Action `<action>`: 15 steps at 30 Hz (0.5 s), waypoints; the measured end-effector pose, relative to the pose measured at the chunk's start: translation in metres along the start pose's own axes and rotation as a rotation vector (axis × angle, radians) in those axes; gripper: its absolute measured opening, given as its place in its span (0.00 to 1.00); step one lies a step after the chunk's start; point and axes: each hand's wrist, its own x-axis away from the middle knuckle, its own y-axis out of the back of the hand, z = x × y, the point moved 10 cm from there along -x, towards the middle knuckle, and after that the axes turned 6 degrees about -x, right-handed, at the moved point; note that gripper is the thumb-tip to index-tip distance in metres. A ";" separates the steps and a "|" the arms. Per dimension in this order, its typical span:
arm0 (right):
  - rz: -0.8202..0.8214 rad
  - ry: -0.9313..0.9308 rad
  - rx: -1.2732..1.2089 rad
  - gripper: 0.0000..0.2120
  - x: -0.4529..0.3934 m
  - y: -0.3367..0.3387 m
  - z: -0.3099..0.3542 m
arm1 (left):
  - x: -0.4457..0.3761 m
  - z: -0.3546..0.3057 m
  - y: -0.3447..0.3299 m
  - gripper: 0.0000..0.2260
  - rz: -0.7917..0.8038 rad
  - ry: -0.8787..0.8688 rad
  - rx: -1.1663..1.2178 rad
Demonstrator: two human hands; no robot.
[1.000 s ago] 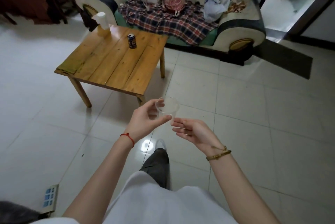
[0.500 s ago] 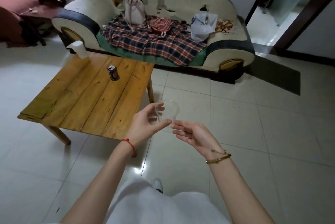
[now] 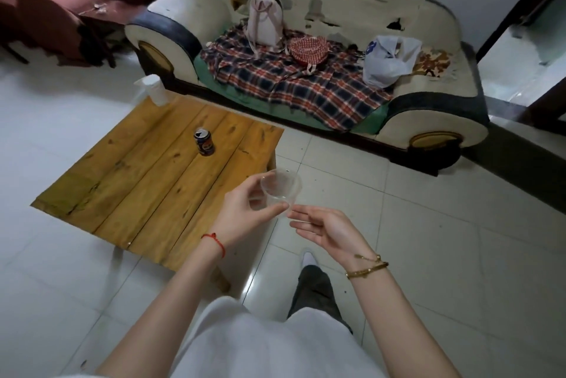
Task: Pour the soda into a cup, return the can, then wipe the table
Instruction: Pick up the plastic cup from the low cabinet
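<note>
A clear plastic cup (image 3: 280,191) hangs in the air just past the table's near right corner, pinched by the thumb and fingers of my left hand (image 3: 245,212). My right hand (image 3: 324,229) lies palm up beside it, fingers relaxed, fingertips close to the cup's base. A dark blue soda can (image 3: 204,142) with its top open stands upright on the low wooden table (image 3: 147,181), towards the far side. A white tissue pack (image 3: 154,90) stands at the table's far left corner.
Behind the table stands a worn cream sofa (image 3: 428,50) with a plaid blanket (image 3: 306,86), a pink backpack (image 3: 264,22), a red checked hat and a plastic bag (image 3: 389,60). Dark chairs (image 3: 55,28) at far left. White tiled floor to the right; my foot (image 3: 307,258) below.
The view has closed in on the table, which now lies just left of my hands. My left hand still holds the cup and my right hand stays beside it.
</note>
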 end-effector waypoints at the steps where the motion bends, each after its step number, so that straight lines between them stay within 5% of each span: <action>1: 0.022 -0.007 0.021 0.14 -0.014 0.002 0.010 | -0.012 0.001 0.000 0.30 -0.027 0.013 0.001; 6: 0.159 -0.060 0.162 0.14 -0.079 0.008 0.071 | -0.069 -0.007 0.004 0.24 -0.208 0.091 0.018; 15: 0.394 -0.176 0.348 0.14 -0.168 -0.010 0.137 | -0.123 -0.005 0.015 0.31 -0.494 0.259 0.077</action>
